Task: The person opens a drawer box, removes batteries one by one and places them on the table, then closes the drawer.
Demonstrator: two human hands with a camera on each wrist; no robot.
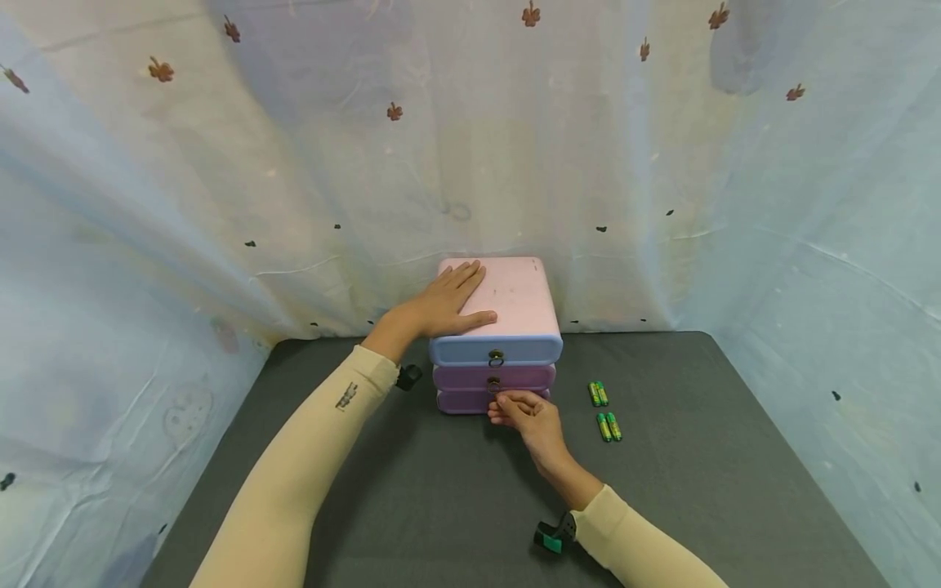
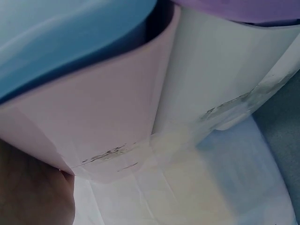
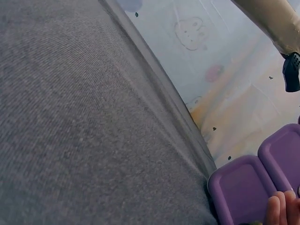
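A small chest of drawers (image 1: 515,298) has a pink top, one blue drawer (image 1: 463,351) and two purple drawers under it. My left hand (image 1: 448,302) rests on the pink top with its fingers spread; in the left wrist view only a dark part of that hand (image 2: 35,187) shows, beside the pink side wall. At the lowest purple drawer (image 1: 459,402), my right hand (image 1: 529,420) pinches with thumb and fingertips at the middle of the front. Its ring pull is hidden behind the fingers. The right wrist view shows the fingertips (image 3: 281,208) against the purple fronts.
Several green batteries (image 1: 605,412) lie in two pairs on the dark grey table cloth (image 1: 684,457), right of the chest. A pale printed curtain (image 1: 588,163) hangs behind and along both sides. Ring pulls (image 1: 496,358) hang on the upper drawer fronts.
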